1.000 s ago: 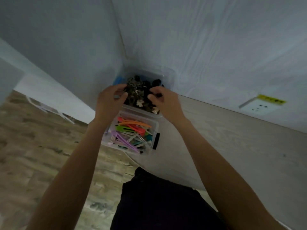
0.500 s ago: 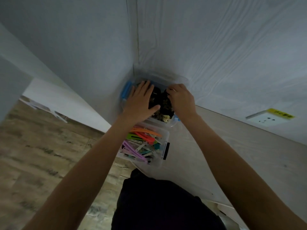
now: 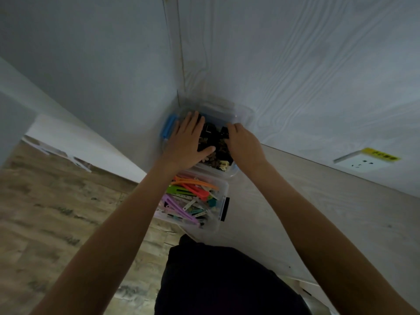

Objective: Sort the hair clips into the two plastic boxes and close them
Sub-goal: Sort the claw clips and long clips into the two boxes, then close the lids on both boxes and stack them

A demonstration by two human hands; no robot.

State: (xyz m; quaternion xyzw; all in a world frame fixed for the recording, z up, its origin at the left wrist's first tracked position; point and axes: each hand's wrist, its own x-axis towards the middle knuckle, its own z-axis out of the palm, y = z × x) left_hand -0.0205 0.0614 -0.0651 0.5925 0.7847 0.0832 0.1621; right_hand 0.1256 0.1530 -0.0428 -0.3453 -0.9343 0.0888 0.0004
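1. Far box: clear plastic, pushed into the corner where the two walls meet, on the pale desk. Blue latch on its left side. Holds dark clips, black and brown.
2. Clear lid lies over the far part of this box; whether it is seated, cannot tell.
3. Left hand: flat, fingers straight and spread, palm down on top of the far box, thumb reaching toward the dark clips.
4. Right hand: on the box's right side, fingers bent over the far edge; the fingertips are hidden, so its grip cannot be told.
5. Near box: clear, uncovered, just in front of the far box, at the desk's edge. Black latch on its right side.
6. Coloured clips inside: orange, green, red, purple, teal, white.
7. Wall socket, well to the right.
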